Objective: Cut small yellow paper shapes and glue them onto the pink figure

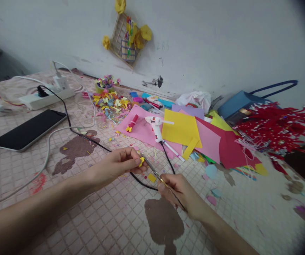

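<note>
Between the thumb and fingers of my left hand [125, 161] is a small piece of yellow paper [141, 162]. My right hand [180, 193] is closed around a pair of scissors [156, 174], whose blades point up and left to beside the yellow piece. Whether the blades touch the paper I cannot tell. Just below the blades, a small yellow scrap [151, 177] lies on the patterned tablecloth [109, 216]. Beyond my hands a white glue gun [155, 128] rests on pink paper [141, 122], near a red roll [133, 122] with a yellow piece at its end.
A black cord [141, 182] runs under my hands. To the left lie a tablet [28, 129] and a power strip [48, 99]. Paper cuttings [112, 102] heap at the back. Yellow sheets [181, 127], red sheets [229, 148] and red tinsel stems [271, 124] spread rightward.
</note>
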`<state>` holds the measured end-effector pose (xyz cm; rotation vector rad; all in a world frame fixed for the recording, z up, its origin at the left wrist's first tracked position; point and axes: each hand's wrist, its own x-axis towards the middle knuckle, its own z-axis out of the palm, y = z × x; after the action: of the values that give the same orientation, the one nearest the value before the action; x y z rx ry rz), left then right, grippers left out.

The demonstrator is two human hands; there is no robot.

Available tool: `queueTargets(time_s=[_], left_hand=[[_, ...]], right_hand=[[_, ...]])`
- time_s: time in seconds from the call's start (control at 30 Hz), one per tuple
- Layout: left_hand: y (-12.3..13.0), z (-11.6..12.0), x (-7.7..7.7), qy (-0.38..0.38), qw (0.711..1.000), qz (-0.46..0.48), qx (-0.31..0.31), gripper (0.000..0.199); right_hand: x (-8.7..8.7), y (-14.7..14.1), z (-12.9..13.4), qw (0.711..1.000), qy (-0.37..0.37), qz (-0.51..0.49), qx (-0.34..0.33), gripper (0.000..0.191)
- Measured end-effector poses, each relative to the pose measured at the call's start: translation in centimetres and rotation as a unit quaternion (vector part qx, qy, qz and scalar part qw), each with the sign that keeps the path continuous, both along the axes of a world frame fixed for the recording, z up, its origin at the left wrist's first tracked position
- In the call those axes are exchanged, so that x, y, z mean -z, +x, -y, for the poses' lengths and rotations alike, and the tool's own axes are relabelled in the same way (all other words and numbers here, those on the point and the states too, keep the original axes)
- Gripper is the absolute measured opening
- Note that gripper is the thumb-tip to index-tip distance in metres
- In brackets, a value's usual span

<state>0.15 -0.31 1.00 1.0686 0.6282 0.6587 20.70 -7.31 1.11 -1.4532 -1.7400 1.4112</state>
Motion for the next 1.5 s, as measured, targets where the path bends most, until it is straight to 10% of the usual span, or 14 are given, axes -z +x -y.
queueTargets(time_s=[0.7,1.5], left_hand=[[-0.9,-0.9,0.4,-0.079,0.989,0.018,0.123,0.009],[-1.0,-0.9,0.3,-0.067,0.985,0.001,0.159,0.011]], right_hand=[[-0.2,3.2,-0.9,0.988,-0.037,-0.033,-0.146,0.052],[0.5,4.2,-1.2,0.984,-0.05,-0.024,-0.168,0.052]])
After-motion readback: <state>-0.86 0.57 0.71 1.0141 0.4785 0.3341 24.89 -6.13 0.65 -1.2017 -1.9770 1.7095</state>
